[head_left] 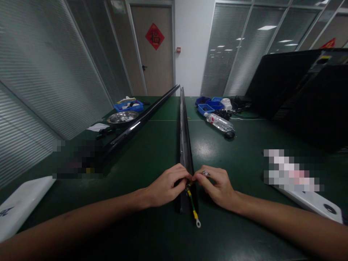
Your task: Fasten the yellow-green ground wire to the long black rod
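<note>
A long dark channel-shaped rail (186, 145) runs away from me across the green table, its near end between my hands. My left hand (172, 183) is closed in a pinch over that end. From the other side my right hand (217, 185), with a ring on one finger, pinches at the same spot, fingertips meeting the left ones. What the fingertips hold is hidden. Just below them, a short green-and-yellow wire (191, 203) with a ring terminal (198, 223) hangs out over the rail's near end. Its upper end lies under my left fingers.
Another long dark rail (136, 125) lies diagonally on the left. Beyond it are a metal bowl (111, 118) and a blue tray (140, 107). At right are blue bins (206, 109), a plastic bottle (221, 123), a white device (312, 201) and large black equipment (288, 83). A white object (27, 203) sits near left.
</note>
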Demonstrator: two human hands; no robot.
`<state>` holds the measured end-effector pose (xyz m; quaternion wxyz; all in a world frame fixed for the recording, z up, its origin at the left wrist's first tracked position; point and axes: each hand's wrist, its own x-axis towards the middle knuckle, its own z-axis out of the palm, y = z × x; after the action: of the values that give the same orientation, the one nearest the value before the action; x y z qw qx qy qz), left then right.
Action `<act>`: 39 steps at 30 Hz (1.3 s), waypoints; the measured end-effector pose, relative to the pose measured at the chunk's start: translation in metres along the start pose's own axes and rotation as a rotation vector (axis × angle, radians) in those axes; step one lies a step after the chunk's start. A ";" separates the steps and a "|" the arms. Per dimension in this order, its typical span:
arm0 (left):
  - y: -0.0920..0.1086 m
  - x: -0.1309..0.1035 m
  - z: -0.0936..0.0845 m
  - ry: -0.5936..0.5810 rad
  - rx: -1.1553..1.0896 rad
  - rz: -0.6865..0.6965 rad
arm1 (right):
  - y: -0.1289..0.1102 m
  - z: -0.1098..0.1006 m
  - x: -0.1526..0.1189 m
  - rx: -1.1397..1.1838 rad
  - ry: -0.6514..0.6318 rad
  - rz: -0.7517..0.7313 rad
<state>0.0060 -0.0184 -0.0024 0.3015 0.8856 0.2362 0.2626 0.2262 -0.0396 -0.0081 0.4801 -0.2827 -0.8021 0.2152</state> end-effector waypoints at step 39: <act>-0.002 -0.001 0.001 -0.004 0.025 0.001 | 0.001 -0.001 0.002 0.114 -0.086 0.035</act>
<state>0.0056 -0.0179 -0.0044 0.2906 0.8901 0.2382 0.2579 0.2267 -0.0375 -0.0069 0.4567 -0.2594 -0.8032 0.2810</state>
